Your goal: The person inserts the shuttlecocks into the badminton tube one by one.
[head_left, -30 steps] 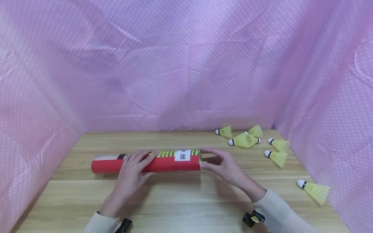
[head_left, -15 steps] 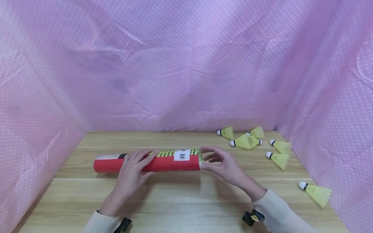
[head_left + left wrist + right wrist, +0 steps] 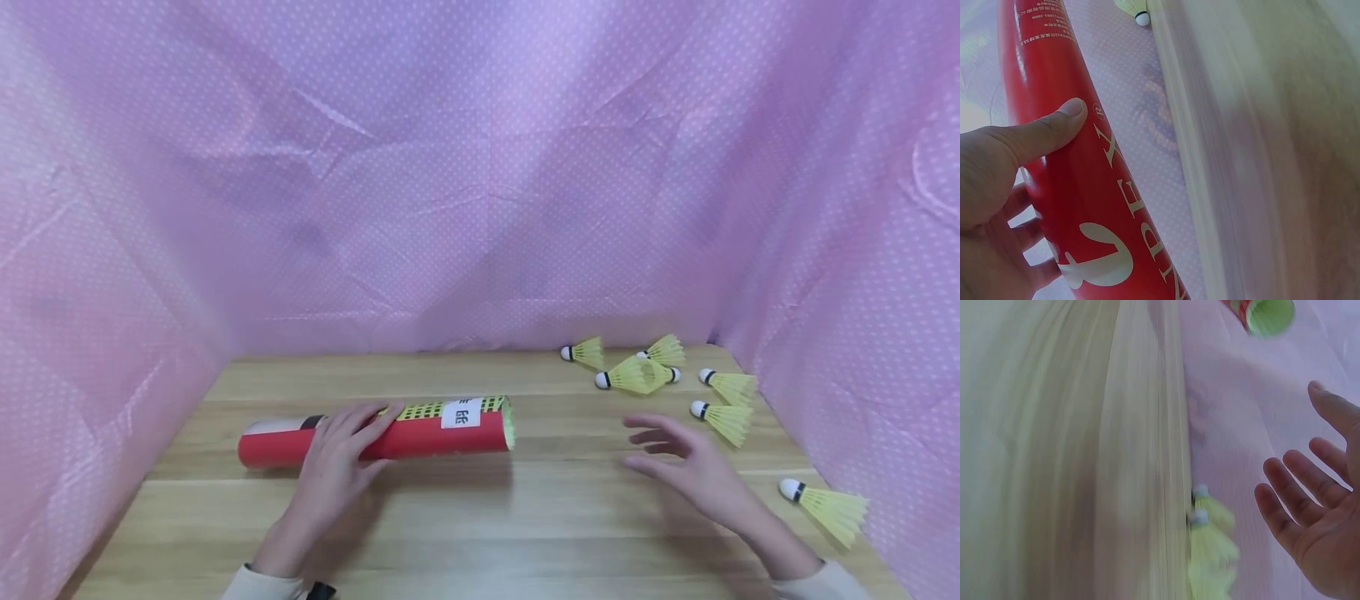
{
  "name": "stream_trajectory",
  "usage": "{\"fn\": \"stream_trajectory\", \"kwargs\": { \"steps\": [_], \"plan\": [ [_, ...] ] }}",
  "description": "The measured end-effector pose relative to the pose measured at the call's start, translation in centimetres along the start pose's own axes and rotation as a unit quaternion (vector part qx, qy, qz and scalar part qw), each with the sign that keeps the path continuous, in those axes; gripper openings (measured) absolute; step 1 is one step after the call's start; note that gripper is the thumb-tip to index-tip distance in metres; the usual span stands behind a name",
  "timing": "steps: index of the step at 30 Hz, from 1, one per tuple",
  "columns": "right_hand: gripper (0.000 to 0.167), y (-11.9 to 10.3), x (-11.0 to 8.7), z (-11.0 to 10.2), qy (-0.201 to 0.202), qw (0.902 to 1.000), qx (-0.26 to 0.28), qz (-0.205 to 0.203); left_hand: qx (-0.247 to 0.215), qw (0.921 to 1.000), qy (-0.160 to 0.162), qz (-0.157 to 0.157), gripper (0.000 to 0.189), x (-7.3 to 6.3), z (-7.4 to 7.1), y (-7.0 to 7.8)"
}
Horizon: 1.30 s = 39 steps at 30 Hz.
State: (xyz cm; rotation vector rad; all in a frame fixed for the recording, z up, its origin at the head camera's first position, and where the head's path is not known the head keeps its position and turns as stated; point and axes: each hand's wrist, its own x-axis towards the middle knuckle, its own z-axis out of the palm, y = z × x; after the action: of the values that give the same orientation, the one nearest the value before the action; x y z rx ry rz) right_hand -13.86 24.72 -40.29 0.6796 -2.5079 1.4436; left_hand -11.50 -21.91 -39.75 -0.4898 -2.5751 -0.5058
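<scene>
A red shuttlecock tube (image 3: 442, 439) with a yellow-and-black grid band and a white label lies sideways in my left hand (image 3: 337, 458). In the left wrist view the thumb (image 3: 1054, 131) presses along the red tube (image 3: 1079, 187) while the other fingers wrap behind it. The tube's right end is open, and its pale green inside shows in the right wrist view (image 3: 1271, 315). My right hand (image 3: 701, 475) is apart from the tube, to its right, fingers spread and holding nothing. Closest to it lies a yellow shuttlecock (image 3: 723, 421) with a white cork.
Several more yellow shuttlecocks lie on the wooden table (image 3: 570, 517): a cluster (image 3: 633, 375) at the back right, one (image 3: 583, 353) left of it, and one (image 3: 828, 508) by the right edge. Pink dotted cloth (image 3: 480, 208) encloses the back and sides.
My right hand has left the tube's open end and moved right, towards the shuttlecocks. The left hand keeps its grip, and the tube's left end sits slightly lower than its right.
</scene>
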Motion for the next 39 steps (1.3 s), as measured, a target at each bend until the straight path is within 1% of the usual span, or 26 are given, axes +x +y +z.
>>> {"fn": "stream_trajectory", "kwargs": {
  "steps": [4,7,10,14,15,17,20,22,24,26,30,32,35,39],
  "plan": [
    [0.05,1.0,-2.0,-3.0,0.024,0.9981,-0.054,0.02,0.003,1.0,0.003,-0.002,0.094,-0.1,0.1,-0.3],
    [0.05,1.9,-3.5,-5.3,0.045,0.9936,-0.099,0.03,0.002,1.0,-0.001,-0.008,0.093,0.0,0.1,-0.4],
    [0.052,2.8,-4.9,-7.4,0.074,0.9865,-0.145,0.023,0.0,0.9999,-0.005,-0.013,0.093,0.0,0.1,-0.6],
    [0.056,3.7,-6.6,-9.7,0.108,0.9771,-0.184,-0.008,-0.001,0.9998,-0.008,-0.016,0.094,-0.2,0.0,-0.6],
    [0.056,3.9,-6.9,-10.2,0.112,0.9757,-0.188,-0.017,-0.002,0.9998,-0.007,-0.016,0.093,-0.2,0.0,-0.6],
    [0.058,4.3,-7.5,-11.2,0.117,0.9734,-0.196,-0.017,-0.001,0.9998,-0.004,-0.017,0.093,-0.2,-0.1,-0.7],
    [0.064,5.1,-8.3,-12.5,0.112,0.9706,-0.213,0.006,-0.002,0.9999,0.001,-0.016,0.094,-0.3,-0.3,-0.8],
    [0.069,5.8,-9.0,-13.1,0.103,0.9689,-0.223,0.032,-0.003,0.9999,0.004,-0.015,0.093,-0.3,-0.4,-0.9],
    [0.076,6.5,-9.7,-13.5,0.092,0.9669,-0.233,0.047,-0.005,0.9999,0.003,-0.015,0.093,-0.3,-0.5,-0.9],
    [0.079,7.2,-10.3,-13.7,0.087,0.9668,-0.236,0.045,-0.003,0.9999,0.002,-0.014,0.093,-0.3,-0.6,-0.9],
    [0.085,8.3,-11.3,-13.9,0.094,0.9683,-0.227,0.047,0.001,0.9999,0.004,-0.011,0.094,-0.4,-0.7,-1.1],
    [0.085,8.8,-11.7,-13.9,0.095,0.9703,-0.216,0.055,0.002,0.9999,0.002,-0.012,0.095,-0.5,-0.7,-1.2],
    [0.084,9.4,-11.8,-13.8,0.095,0.9724,-0.207,0.051,0.002,0.9999,0.003,-0.011,0.095,-0.5,-0.6,-1.3],
    [0.077,9.6,-11.7,-13.2,0.099,0.9689,-0.223,0.044,-0.001,0.9999,0.008,-0.006,0.095,-0.6,-0.5,-1.3]
  ]
}}
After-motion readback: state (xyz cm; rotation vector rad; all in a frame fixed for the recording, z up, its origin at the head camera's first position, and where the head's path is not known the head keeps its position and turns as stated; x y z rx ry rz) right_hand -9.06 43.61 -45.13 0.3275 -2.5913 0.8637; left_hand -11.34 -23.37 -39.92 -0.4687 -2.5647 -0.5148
